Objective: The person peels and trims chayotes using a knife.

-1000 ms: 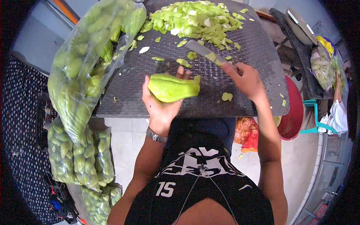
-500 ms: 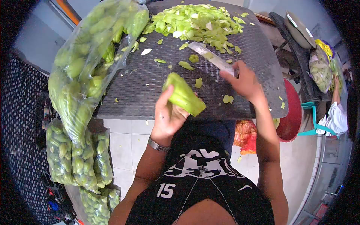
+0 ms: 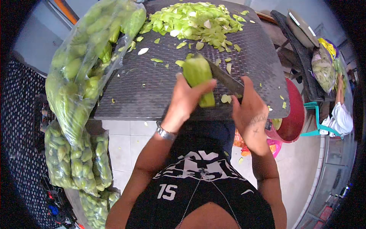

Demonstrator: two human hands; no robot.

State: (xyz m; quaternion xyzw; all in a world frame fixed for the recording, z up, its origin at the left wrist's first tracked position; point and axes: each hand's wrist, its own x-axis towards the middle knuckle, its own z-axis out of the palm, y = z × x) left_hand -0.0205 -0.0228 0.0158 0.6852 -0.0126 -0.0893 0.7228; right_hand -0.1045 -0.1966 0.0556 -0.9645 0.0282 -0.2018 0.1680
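Vegetable in left hand, knife in right, above the table

Clock directions are taken from the green vegetable [image 3: 196, 70], which is held over the near part of the dark woven table [image 3: 152, 95], its length running roughly from 12 to 6 o'clock. The left hand [image 3: 188, 97] reaches up from 7 o'clock and grasps it, one digit laid across the near face and another at its left edge; the remaining fingers are hidden. A metal wristband [image 3: 166, 132] circles that wrist.

The right hand [image 3: 249, 110], at 5 o'clock, is clenched on the knife [image 3: 227, 81], concealing the handle. Its forearm rises from 5 o'clock, the hand leaning toward 11. The blade points to 10 o'clock, its tip end at the vegetable's upper right; blur prevents telling whether the edge is cutting in.

A heap of peelings [image 3: 202, 23] lies at 12 o'clock, with loose scraps scattered nearer.

Containers: a large clear bag [image 3: 72, 91] at 9 to 10 o'clock, holding whole green vegetables, hangs partly over the table's left edge. Smaller filled bags [image 3: 72, 160] stand at 8 o'clock, with similar vegetables inside. At 4 o'clock, beside the table, a red tub [image 3: 297, 114] has something pale green at its near side. At 3 o'clock a clear bag [image 3: 324, 72] holds pale contents, not identifiable.
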